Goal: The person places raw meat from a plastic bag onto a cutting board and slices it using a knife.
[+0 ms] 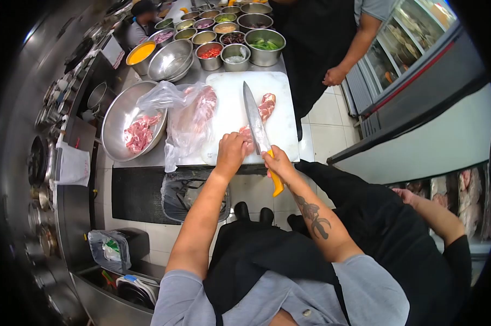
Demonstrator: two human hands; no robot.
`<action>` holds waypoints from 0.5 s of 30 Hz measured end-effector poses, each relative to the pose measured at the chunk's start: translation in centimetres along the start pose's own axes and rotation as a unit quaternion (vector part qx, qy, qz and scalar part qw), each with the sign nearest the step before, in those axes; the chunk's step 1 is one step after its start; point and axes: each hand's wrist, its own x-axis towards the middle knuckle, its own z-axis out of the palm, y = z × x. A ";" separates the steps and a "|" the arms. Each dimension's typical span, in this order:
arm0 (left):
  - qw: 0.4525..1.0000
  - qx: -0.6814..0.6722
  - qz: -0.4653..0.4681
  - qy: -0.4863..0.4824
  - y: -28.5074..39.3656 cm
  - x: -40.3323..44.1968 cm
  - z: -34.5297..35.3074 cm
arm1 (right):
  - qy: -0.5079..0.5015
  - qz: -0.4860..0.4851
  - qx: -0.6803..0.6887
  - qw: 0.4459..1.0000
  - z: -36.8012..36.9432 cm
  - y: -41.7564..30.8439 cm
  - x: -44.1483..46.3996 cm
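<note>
My right hand (278,162) is wrapped around the yellow handle of a large kitchen knife (252,111), whose broad blade points away over the white cutting board (229,81). My left hand (232,151), fingers curled, presses on a piece of raw meat (246,139) at the board's near edge, close beside the blade. Part of that piece is hidden by the fingers and the knife. Another chunk of raw meat (266,107) lies to the right of the blade. Left of the board, a clear plastic bag (188,122) holds more raw meat.
A steel bowl (108,122) with cut meat (139,135) stands at the left. Several steel containers of ingredients, including green pieces (265,44), line the far end. One person (332,49) stands beyond the board; another person (413,239) is close at my right. A lined bin (172,201) sits below.
</note>
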 end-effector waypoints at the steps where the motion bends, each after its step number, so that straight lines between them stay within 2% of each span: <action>1: 1.000 -0.002 -0.008 -0.003 -0.3 -0.3 0.2 | -0.005 0.006 0.004 1.000 0.0 0.0 -0.5; 5: 0.999 -0.025 -0.023 -0.001 -1.4 -0.9 0.5 | -0.018 -0.002 -0.021 1.000 0.1 0.8 -5.2; 6: 0.999 -0.031 -0.026 -0.001 -1.4 -1.1 0.5 | -0.016 0.022 -0.064 0.998 0.0 0.0 -7.1; 9: 0.998 -0.054 -0.023 0.006 -1.6 -1.0 0.6 | -0.012 0.046 -0.048 0.998 0.0 -0.7 -9.0; 15: 0.997 -0.069 -0.022 0.007 -2.7 -1.3 0.9 | 0.002 0.031 -0.072 0.997 1.3 -2.6 -2.6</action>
